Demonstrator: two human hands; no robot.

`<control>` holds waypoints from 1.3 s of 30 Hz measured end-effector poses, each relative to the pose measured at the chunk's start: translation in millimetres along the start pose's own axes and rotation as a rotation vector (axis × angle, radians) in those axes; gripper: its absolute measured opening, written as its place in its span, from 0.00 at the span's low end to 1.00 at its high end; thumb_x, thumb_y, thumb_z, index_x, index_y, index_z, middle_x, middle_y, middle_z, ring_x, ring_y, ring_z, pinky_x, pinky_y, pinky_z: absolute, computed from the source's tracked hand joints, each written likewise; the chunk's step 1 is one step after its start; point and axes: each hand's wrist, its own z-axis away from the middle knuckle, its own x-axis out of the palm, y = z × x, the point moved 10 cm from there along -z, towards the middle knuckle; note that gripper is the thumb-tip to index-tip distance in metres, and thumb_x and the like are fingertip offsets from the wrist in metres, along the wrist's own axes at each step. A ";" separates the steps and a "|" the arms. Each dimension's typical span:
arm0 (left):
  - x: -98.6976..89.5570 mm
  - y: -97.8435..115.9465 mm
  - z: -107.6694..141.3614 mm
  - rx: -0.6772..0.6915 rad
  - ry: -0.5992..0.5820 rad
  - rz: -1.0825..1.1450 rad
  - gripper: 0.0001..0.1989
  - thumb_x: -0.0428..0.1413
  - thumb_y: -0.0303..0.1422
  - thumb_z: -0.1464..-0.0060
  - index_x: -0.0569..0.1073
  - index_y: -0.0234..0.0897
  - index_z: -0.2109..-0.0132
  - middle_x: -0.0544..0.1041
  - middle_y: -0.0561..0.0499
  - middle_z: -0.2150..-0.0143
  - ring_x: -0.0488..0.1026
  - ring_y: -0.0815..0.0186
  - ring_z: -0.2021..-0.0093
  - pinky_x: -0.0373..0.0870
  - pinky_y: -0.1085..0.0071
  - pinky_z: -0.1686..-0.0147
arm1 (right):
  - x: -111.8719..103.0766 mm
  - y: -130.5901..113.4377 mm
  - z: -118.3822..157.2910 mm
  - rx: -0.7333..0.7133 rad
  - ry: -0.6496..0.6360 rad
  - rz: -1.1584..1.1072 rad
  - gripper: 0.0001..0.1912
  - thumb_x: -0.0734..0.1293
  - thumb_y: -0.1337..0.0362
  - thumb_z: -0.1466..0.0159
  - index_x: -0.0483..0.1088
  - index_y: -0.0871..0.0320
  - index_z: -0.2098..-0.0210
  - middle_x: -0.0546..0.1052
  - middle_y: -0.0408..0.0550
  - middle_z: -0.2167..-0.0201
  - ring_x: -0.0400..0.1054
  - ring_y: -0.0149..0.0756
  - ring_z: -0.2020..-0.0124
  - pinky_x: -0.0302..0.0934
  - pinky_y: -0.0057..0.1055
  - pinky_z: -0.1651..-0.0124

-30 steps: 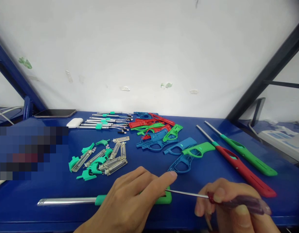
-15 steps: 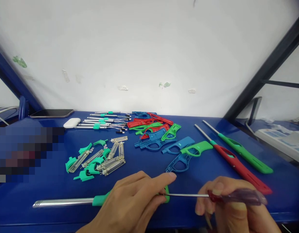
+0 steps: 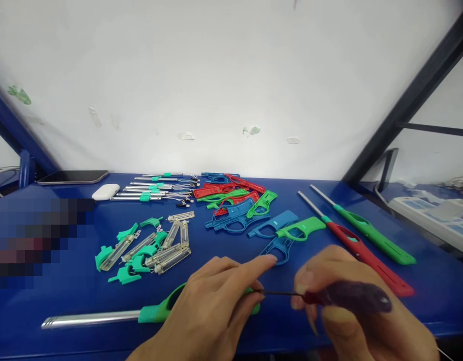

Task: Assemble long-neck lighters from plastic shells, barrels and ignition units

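Green plastic and bright metal are joined in the long lighter [image 3: 161, 311] at the lower centre of the frame, its tube pointed toward the lower left. Its handle is clasped from above by the left hand [image 3: 212, 306], with the index finger stretched out to the right. At the lower right, the dark reddish handle of a screwdriver [image 3: 347, 296] is gripped between the thumb and fingers of the right hand [image 3: 381, 326], and its thin shaft is aimed at the butt of the lighter.

Along the bottom of the frame, the front edge of the blue table [image 3: 84, 296] is crossed by both arms, and the lighter is held just inside it. Working room is given by a strip of blue surface between the lighter's tube and the clear tubes [image 3: 173, 258] and teal clips [image 3: 126, 275] at centre left. Tighter limits are set by a blue handle shell [image 3: 267, 245], overlapped by the left index fingertip, and by a red lighter [image 3: 366, 255] beyond the right hand; whether the shell is touched cannot be told.

Much of the green handle is covered by the left hand. The screwdriver's tip is lost among the fingertips, its handle blurred. At the left edge, an area is masked by coarse blocks [image 3: 35, 240].
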 end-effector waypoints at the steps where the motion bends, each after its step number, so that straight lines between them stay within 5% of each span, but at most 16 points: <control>1: 2.5 -3.0 -1.8 -0.018 -0.013 -0.004 0.19 0.50 0.29 0.25 0.65 0.44 0.32 0.85 0.57 0.57 0.81 0.70 0.60 0.76 0.76 0.54 | 5.4 -1.2 -4.8 -0.004 -0.054 0.024 0.14 0.69 0.50 0.26 0.77 0.51 0.63 0.75 0.43 0.72 0.69 0.33 0.74 0.62 0.30 0.72; 8: 10.0 -7.9 -4.1 -0.048 -0.100 -0.060 0.16 0.49 0.31 0.24 0.65 0.43 0.33 0.85 0.55 0.56 0.80 0.66 0.62 0.76 0.73 0.61 | 23.6 3.9 -12.5 -0.022 -0.192 0.003 0.13 0.69 0.54 0.26 0.76 0.52 0.65 0.75 0.42 0.71 0.70 0.31 0.73 0.66 0.25 0.72; 27: 7.7 -4.9 0.9 0.027 -0.023 0.007 0.18 0.51 0.23 0.28 0.70 0.36 0.35 0.84 0.51 0.57 0.78 0.67 0.63 0.75 0.73 0.62 | 14.3 21.5 -6.8 0.169 -0.077 0.062 0.15 0.69 0.49 0.27 0.78 0.50 0.65 0.79 0.42 0.71 0.72 0.31 0.76 0.64 0.25 0.77; 39: 12.4 -8.3 1.1 -0.003 -0.076 -0.050 0.11 0.50 0.27 0.26 0.72 0.40 0.41 0.83 0.53 0.62 0.78 0.65 0.64 0.75 0.73 0.65 | 29.5 22.5 -10.3 0.093 -0.229 -0.016 0.07 0.69 0.63 0.27 0.77 0.52 0.63 0.77 0.38 0.73 0.70 0.26 0.77 0.66 0.20 0.75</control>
